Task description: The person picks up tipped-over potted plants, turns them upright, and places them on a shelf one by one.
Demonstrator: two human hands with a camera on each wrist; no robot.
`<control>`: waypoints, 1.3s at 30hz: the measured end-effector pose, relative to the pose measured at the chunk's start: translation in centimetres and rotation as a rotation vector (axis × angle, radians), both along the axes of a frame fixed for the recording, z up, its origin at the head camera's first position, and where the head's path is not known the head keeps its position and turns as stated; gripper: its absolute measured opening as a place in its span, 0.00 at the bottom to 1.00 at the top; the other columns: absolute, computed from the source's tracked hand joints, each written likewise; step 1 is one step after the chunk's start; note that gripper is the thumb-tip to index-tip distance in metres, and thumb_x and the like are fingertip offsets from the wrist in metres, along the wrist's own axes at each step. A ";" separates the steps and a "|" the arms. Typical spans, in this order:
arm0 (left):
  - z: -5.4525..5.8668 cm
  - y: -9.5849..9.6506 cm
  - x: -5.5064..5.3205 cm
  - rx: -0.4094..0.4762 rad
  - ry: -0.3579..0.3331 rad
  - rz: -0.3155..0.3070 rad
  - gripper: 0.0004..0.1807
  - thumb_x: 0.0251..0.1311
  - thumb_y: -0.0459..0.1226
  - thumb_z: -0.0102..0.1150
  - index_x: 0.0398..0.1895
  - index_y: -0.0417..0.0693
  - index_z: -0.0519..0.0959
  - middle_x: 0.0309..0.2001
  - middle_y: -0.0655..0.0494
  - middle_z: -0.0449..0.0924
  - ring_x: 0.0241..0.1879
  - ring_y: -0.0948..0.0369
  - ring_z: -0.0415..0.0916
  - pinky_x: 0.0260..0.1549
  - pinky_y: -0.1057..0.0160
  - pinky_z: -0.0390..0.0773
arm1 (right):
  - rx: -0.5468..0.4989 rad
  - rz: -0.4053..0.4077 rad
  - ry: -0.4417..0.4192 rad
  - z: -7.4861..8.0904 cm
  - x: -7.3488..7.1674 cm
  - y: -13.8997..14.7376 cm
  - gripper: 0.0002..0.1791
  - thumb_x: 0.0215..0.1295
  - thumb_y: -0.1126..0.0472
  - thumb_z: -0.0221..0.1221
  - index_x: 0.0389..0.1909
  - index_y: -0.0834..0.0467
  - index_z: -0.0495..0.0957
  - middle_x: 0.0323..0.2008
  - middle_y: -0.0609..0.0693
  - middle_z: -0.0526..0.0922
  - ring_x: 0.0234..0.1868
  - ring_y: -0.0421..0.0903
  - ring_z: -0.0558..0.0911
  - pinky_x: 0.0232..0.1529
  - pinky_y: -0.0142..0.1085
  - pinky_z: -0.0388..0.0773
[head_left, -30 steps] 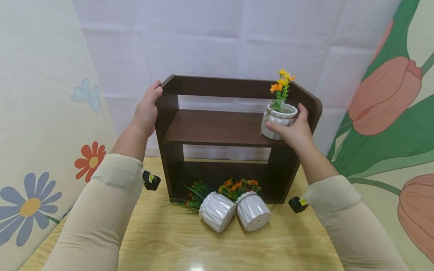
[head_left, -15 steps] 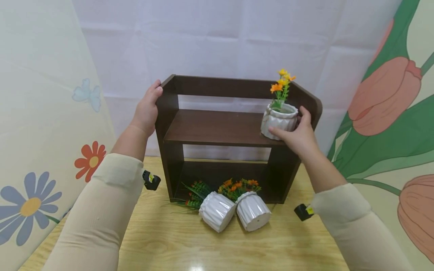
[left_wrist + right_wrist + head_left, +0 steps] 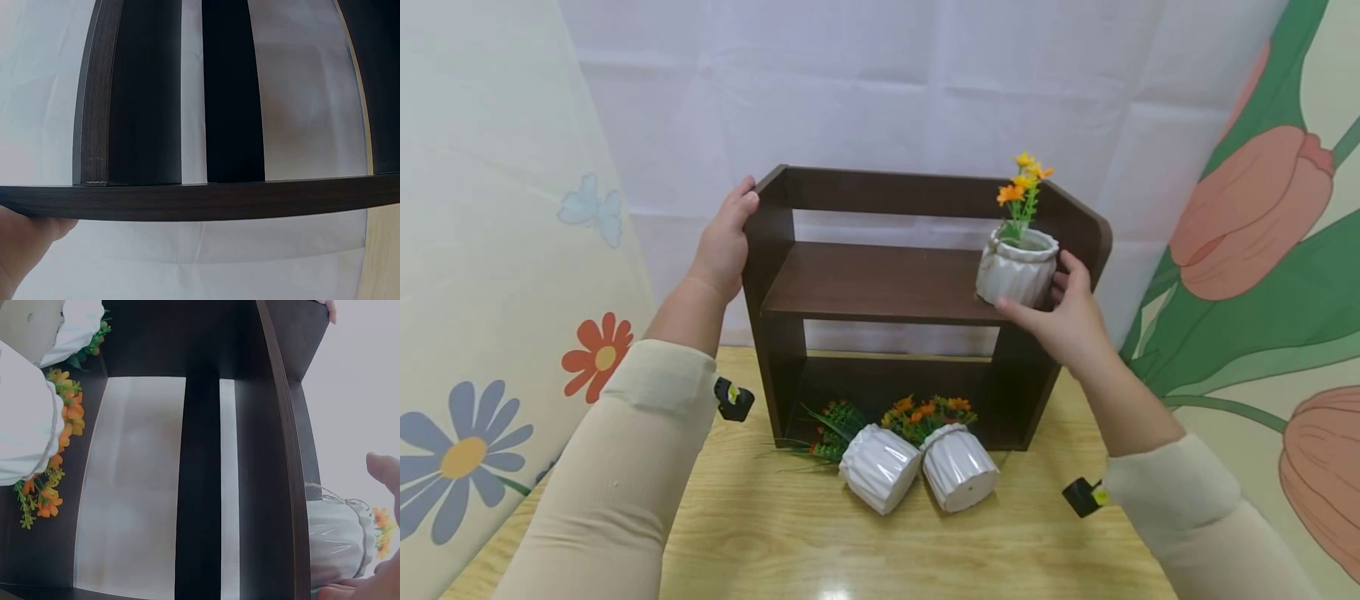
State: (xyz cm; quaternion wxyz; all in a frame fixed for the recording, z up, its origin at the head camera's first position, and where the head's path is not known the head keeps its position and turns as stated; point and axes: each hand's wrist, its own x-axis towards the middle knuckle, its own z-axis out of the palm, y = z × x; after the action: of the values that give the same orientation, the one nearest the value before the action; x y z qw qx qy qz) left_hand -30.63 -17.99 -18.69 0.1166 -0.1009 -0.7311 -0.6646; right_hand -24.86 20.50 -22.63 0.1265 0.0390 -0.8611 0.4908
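Observation:
On the right end of the upper board of a dark brown two-tier shelf (image 3: 880,282) stands a white ribbed flowerpot (image 3: 1017,268), upright, with yellow and orange flowers. My right hand (image 3: 1069,323) is just beside this pot, its thumb and fingers spread; whether a fingertip still touches it is unclear. In the right wrist view, the same pot (image 3: 337,540) shows a string tied round its neck. My left hand (image 3: 721,246) rests against the outer face of the shelf's left side panel, fingertips near its upper edge. In the left wrist view, that side panel (image 3: 200,201) hides part of the hand.
Two more white flowerpots lie tipped over at the shelf's foot, the left pot (image 3: 880,468) with greenery and red blooms, the right pot (image 3: 959,468) with orange flowers. A wooden table (image 3: 760,533) carries everything. White cloth (image 3: 880,83) hangs behind the shelf.
My right hand has loosened from the upright flowerpot and drawn back down and to the right. The pot and my left hand stay where they were.

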 end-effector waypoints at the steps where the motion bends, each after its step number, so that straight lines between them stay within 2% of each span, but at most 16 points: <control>1: 0.0 0.0 0.0 0.004 0.000 -0.002 0.32 0.75 0.54 0.25 0.79 0.65 0.42 0.80 0.65 0.35 0.78 0.63 0.32 0.76 0.55 0.38 | 0.003 0.007 -0.001 -0.1 0.2 0.0 0.64 0.58 0.46 0.68 0.78 0.54 0.28 0.76 0.66 0.46 0.75 0.64 0.53 0.72 0.57 0.57; 7: 0.1 0.0 0.0 -0.009 -0.001 0.007 0.32 0.75 0.54 0.25 0.79 0.65 0.42 0.80 0.65 0.36 0.78 0.63 0.31 0.76 0.54 0.37 | 0.012 0.052 -0.002 -0.8 1.1 0.2 0.62 0.59 0.48 0.68 0.78 0.55 0.30 0.76 0.67 0.46 0.75 0.65 0.52 0.73 0.57 0.53; 14: 0.1 0.0 0.1 -0.004 -0.011 0.014 0.31 0.75 0.54 0.25 0.79 0.66 0.43 0.80 0.65 0.37 0.78 0.62 0.33 0.76 0.54 0.39 | 0.058 0.053 -0.030 -1.8 1.8 0.1 0.62 0.58 0.47 0.68 0.78 0.55 0.32 0.76 0.67 0.47 0.75 0.66 0.53 0.72 0.59 0.54; 21: 0.1 0.0 0.0 0.005 -0.009 0.014 0.31 0.75 0.53 0.26 0.79 0.66 0.43 0.80 0.63 0.38 0.78 0.61 0.36 0.76 0.56 0.42 | 0.069 0.067 -0.009 -2.6 2.6 -0.2 0.62 0.57 0.48 0.69 0.78 0.54 0.34 0.76 0.66 0.48 0.76 0.62 0.52 0.73 0.58 0.53; 25: 0.1 0.0 0.1 -0.009 -0.011 0.021 0.31 0.75 0.54 0.26 0.79 0.66 0.43 0.80 0.64 0.37 0.78 0.62 0.35 0.76 0.55 0.41 | 0.081 0.073 -0.014 -2.9 3.1 -0.4 0.61 0.57 0.48 0.69 0.78 0.54 0.34 0.76 0.66 0.49 0.76 0.63 0.53 0.73 0.58 0.53; 32: 0.1 0.0 0.1 -0.006 -0.016 0.022 0.31 0.75 0.54 0.26 0.79 0.67 0.44 0.80 0.65 0.37 0.78 0.62 0.35 0.76 0.54 0.41 | 0.089 0.095 -0.028 -3.8 3.3 -0.6 0.62 0.57 0.49 0.69 0.78 0.56 0.34 0.76 0.67 0.49 0.75 0.64 0.53 0.73 0.58 0.53; 39: 0.1 0.0 0.0 -0.017 -0.006 0.025 0.31 0.75 0.54 0.26 0.79 0.66 0.44 0.80 0.65 0.36 0.78 0.63 0.32 0.76 0.55 0.38 | 0.061 0.091 -0.040 -4.5 3.6 -0.8 0.60 0.58 0.49 0.69 0.78 0.56 0.35 0.76 0.65 0.48 0.77 0.61 0.51 0.74 0.56 0.52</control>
State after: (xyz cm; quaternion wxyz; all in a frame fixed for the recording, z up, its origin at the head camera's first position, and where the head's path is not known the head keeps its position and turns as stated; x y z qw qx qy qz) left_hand -30.64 -17.95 -18.58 0.1218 -0.0909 -0.7383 -0.6571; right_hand -21.30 19.70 -27.17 0.0855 0.0719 -0.8753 0.4705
